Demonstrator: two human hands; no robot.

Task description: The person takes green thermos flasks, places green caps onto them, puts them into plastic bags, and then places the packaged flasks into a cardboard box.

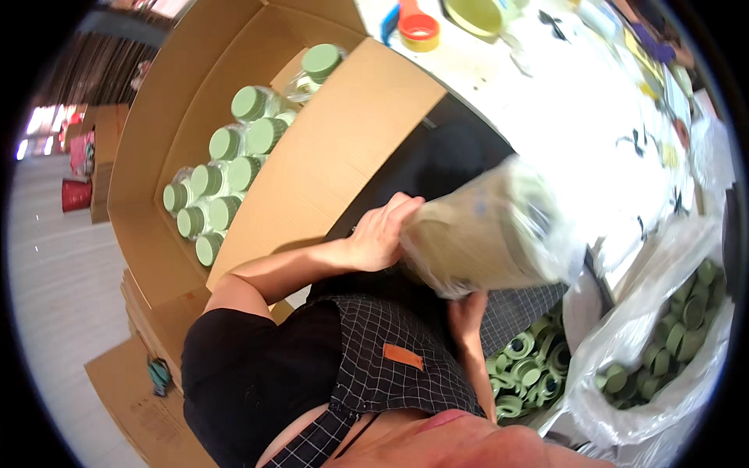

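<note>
A large cylindrical container (484,230), pale beige-green and wrapped in clear plastic, is held tilted in front of my apron. My left hand (382,234) presses its fingers against the container's left end. From below, my right hand (468,312) grips the underside, its fingers partly hidden by the container. To the left, an open cardboard box (335,148) holds several containers with green lids (225,143), standing in rows and wrapped in clear plastic.
A white table (499,101) on the right carries a red-and-yellow ring-shaped part (419,31) and a yellow-green bowl (474,15). Clear plastic bags (585,390) of green lids and loose green parts (524,366) sit lower right. Flattened cardboard (148,390) leans lower left.
</note>
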